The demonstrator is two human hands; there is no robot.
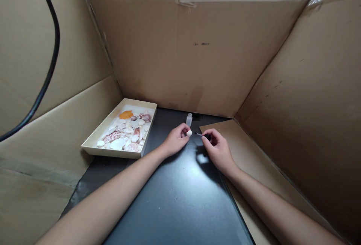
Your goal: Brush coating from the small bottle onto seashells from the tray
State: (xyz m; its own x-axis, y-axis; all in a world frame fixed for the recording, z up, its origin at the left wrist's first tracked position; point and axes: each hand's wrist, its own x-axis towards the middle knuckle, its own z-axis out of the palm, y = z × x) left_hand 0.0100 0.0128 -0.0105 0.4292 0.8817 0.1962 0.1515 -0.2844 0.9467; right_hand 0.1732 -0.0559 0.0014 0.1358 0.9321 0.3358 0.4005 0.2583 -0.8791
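Observation:
Between the fingertips of my left hand [176, 139] is a small white shell [189, 133], its rounded side turned to the right. My right hand [218, 148] pinches a black cap [208, 136] with a thin brush [198, 134] sticking out to the left. The brush tip points at the shell, with a small gap between them. Just behind my left hand, a small translucent bottle [189, 119] stands upright without a cap.
A cream tray [113, 154] of assorted shells [124, 132] stands at the left on the dark tabletop [169, 200]. A cardboard sheet [248, 151] lies along the right. Cardboard walls [180, 49] enclose the table, and a black cable [55, 46] hangs at left.

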